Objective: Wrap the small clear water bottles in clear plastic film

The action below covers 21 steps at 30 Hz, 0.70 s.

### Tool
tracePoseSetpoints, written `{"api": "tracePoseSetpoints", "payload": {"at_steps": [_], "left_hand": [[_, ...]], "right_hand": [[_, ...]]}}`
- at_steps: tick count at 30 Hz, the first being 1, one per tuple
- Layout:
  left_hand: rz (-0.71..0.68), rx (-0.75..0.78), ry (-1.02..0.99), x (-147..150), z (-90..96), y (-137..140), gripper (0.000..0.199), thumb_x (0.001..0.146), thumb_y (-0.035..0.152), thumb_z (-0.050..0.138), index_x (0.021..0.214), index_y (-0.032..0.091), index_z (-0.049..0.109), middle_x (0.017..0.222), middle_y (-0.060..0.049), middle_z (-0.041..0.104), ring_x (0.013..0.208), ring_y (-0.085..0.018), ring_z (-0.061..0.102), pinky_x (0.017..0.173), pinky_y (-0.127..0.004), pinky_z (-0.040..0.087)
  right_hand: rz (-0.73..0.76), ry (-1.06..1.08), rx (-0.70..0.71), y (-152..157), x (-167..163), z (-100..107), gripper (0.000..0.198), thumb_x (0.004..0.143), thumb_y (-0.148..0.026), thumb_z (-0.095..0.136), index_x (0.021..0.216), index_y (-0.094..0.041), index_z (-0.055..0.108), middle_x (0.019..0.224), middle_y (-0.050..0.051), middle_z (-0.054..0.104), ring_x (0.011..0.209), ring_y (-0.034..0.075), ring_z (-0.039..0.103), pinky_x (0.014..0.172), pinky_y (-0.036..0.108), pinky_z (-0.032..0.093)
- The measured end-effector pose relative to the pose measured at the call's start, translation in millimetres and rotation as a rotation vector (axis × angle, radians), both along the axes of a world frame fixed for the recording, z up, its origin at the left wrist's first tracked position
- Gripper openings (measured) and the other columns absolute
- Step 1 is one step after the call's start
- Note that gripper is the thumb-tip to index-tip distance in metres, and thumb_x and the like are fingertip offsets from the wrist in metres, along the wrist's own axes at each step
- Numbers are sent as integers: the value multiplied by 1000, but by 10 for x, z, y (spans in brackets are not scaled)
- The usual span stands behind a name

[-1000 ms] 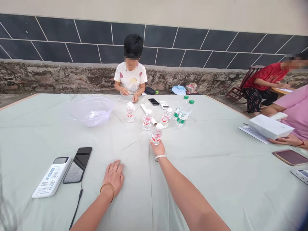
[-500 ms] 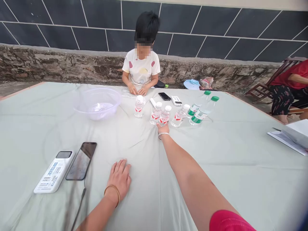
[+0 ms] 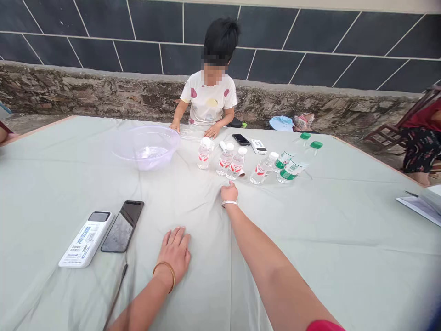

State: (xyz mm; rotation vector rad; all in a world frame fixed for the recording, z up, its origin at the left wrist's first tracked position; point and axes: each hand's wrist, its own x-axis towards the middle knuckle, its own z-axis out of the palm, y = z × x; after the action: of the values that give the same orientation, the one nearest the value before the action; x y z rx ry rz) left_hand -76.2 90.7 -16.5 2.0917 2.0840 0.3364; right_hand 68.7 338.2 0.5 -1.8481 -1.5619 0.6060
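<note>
Step in hand, by my read: positioning the small bottles, right hand just at the near side of their row. Four small bottles, white caps, red-and-white labels, all standing: left bottle (image 3: 203, 155), then two middle bottles (image 3: 236, 164) close together (contact unclear), then right bottle (image 3: 263, 170) a bit apart, near the green-capped bottles (image 3: 292, 169) at the row's right end.

Right hand (image 3: 229, 193): on the near side of the middle pair, fingers look curled in, thumb toward the bottles. Nothing visible in its grip; fingertips hidden, so can't tell how far open it is or whether it touches a bottle. Left hand (image 3: 175, 250): palm down on the tablecloth (image 3: 292, 248), fingers extended, nothing in hold. Phone (image 3: 123, 226) and white power bank (image 3: 86, 240) lie to its left.

Next move, judged from here: gripping a middle bottle calls for opening the right fingers, a short reach to the far side, and a clean hold on one body, since its neighbour could get knocked. Cardboard tube (image 3: 242, 174) lies behind the pair and could roll if bumped. Left hand looks fine as a prop.

Far side: a person's hands (image 3: 212, 130) rest on the table by clear plastic, purple basin (image 3: 165, 154) to the left.
</note>
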Motion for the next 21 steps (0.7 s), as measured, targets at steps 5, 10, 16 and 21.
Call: {"api": "tracePoseSetpoints", "payload": {"at_steps": [5, 10, 16, 21], "left_hand": [[7, 6, 21, 8, 25, 5, 40, 83, 21, 35, 118, 19, 54, 136, -8, 45, 130, -23, 33, 110, -44, 18], [7, 6, 36, 1, 56, 15, 42, 82, 20, 36, 121, 17, 52, 136, -9, 45, 130, -23, 34, 110, -43, 19], [13, 14, 33, 4, 75, 17, 42, 81, 18, 35, 119, 16, 53, 135, -10, 46, 129, -23, 35, 109, -43, 20], [21, -5, 20, 23, 78, 13, 43, 81, 18, 34, 120, 16, 53, 137, -10, 44, 130, -23, 33, 110, -43, 19]], "right_hand": [[346, -67, 42, -964, -186, -88, 35, 70, -9, 51, 101, -17, 65, 81, 3, 62, 80, 15, 54, 78, 23, 38], [577, -143, 112, -1684, -222, -110, 26, 74, -14, 50, 94, -20, 65, 86, 4, 62, 85, 18, 53, 80, 27, 39], [625, -159, 126, -1906, -120, -106, 23, 77, -13, 47, 91, -20, 64, 86, 4, 61, 86, 17, 54, 81, 28, 40], [470, -96, 100, -1427, -297, -136, 37, 74, -11, 48, 109, -16, 58, 102, 9, 58, 96, 19, 54, 85, 30, 42]]}}
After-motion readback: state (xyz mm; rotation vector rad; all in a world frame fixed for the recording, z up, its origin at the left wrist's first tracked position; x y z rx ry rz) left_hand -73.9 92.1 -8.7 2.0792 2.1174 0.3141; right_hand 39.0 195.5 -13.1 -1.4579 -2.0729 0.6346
